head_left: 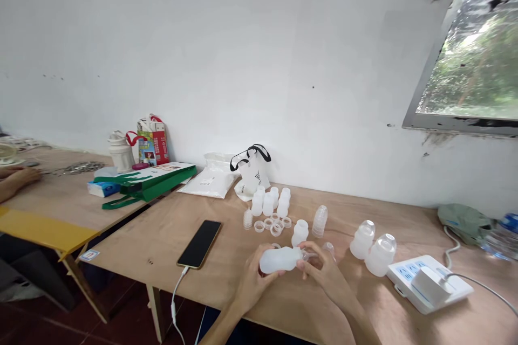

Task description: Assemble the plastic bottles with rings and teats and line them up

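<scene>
My left hand point(254, 278) is wrapped round the body of a frosted white bottle point(279, 260), which lies sideways above the table's front part. At the bottle's neck, my right hand point(319, 269) pinches a small clear nipple-like piece point(309, 255). Just behind stands another frosted bottle point(300, 233). Several more bottles point(267, 204) stand in a group farther back, with several clear rings point(275, 226) lying in front of them. Clear caps are stacked point(319, 221) to the right. Two bottles with clear domed caps point(380, 254) stand right of my right hand.
A phone point(199, 244) with a cable lies left of my hands. At the right is a white power strip point(429, 283) with a charger. Bags point(253, 172) stand by the wall. Another person's hand point(24, 178) rests on the left table point(76, 194).
</scene>
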A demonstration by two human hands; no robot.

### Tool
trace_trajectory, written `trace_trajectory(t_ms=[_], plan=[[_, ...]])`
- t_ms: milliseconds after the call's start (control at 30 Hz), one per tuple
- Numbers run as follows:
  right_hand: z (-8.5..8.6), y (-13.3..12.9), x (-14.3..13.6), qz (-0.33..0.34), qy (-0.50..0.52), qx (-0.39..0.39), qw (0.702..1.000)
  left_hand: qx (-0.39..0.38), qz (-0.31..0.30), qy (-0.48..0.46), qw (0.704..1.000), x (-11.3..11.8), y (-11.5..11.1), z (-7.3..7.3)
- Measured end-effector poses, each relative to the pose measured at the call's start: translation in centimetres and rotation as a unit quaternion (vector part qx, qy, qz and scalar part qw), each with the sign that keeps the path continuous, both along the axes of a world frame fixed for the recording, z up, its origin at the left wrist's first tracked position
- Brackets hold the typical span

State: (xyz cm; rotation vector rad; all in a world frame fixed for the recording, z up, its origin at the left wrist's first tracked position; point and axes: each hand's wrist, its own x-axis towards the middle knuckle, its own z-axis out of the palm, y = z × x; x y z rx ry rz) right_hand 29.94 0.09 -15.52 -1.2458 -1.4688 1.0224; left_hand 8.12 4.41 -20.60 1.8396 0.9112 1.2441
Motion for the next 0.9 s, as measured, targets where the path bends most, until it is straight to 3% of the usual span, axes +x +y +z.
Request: trace_trajectory(t_ms=[133, 233, 500, 900], plan=[[-1.0, 0.8, -0.6, -0.044, -0.039, 0.001, 0.998, -0.019, 0.039, 0.01, 0.999, 0.0, -0.2, 0.4], [-0.7, 0.6, -0.3, -0.038, -0.036, -0.004, 0.999, -0.035, 0.057, 0.021, 0.998, 0.0, -0.5, 0.8], [-0.7, 0.5, 1.3, 0.039, 0.032, -0.028, 0.998, -0.004, 0.0, 0.012, 1.0, 0.0, -0.2, 0.3], [0.3, -0.1, 1.3, 0.038, 0.024, -0.023, 0.999, -0.01, -0.004, 0.015, 1.0, 0.0, -0.1, 0.0]])
